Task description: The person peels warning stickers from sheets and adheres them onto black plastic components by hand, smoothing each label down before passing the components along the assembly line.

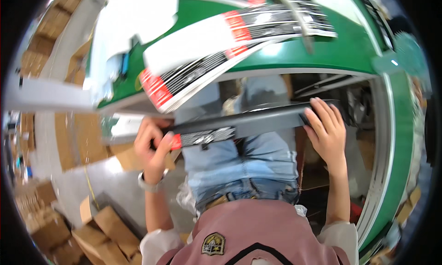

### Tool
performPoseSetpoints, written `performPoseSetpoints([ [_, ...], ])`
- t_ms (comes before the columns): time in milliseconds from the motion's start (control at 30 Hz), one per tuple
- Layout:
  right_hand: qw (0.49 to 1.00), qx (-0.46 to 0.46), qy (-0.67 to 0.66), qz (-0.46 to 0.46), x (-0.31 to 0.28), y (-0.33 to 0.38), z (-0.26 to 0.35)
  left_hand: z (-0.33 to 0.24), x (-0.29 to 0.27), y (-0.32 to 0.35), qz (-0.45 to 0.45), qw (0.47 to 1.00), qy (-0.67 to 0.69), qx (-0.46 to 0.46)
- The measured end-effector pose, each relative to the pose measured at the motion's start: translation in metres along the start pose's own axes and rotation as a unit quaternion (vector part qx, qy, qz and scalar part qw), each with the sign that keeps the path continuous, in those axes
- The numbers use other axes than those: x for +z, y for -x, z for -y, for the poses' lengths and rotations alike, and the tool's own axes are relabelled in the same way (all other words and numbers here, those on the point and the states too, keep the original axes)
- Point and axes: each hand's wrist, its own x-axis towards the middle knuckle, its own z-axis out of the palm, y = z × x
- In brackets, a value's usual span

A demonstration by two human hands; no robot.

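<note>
Black, the long bar (pixel 269 120) is held over the lap (pixel 264 156), short of the desk's near edge (pixel 331 71), one end gripped by the left hand's (pixel 152 147) closed fingers, the other by the right hand's (pixel 328 131), partly curled. Positioning seems underway; level support is needed.

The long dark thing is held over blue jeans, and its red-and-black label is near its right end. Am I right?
Not quite: the head view shows the red-and-black label near its left end. The long dark thing is held over blue jeans.
</note>
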Motion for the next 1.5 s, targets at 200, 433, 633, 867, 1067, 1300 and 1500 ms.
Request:
performPoseSetpoints([
  [200,0.991,-0.110,0.026,-0.069,0.000,0.013,-0.055,0.000,-0.012,0.028,-0.001,1.000,0.004,-0.007],
  [433,0.982,0.134,-0.006,-0.130,-0.131,0.144,-0.040,-0.057,-0.013,0.026,-0.277,0.948,0.141,0.071],
  [633,0.752,0.539,0.107,-0.363,-0.166,0.336,-0.062,-0.094,0.030,-0.007,-0.100,0.964,0.123,0.214],
  [867,0.734,0.609,0.049,-0.297,-0.211,0.482,-0.276,-0.110,0.031,-0.033,0.041,0.979,0.045,0.194],
  [1067,0.595,0.641,0.397,-0.278,-0.211,0.455,-0.391,-0.104,0.030,-0.064,-0.024,0.982,-0.020,0.188],
  [1300,0.872,0.242,0.100,-0.414,-0.149,0.124,-0.228,-0.094,0.053,-0.142,-0.025,0.958,-0.173,0.229],
  [1500,0.967,0.071,-0.124,-0.211,-0.058,-0.111,-0.047,-0.083,0.102,-0.210,0.158,0.952,-0.125,0.233],
])
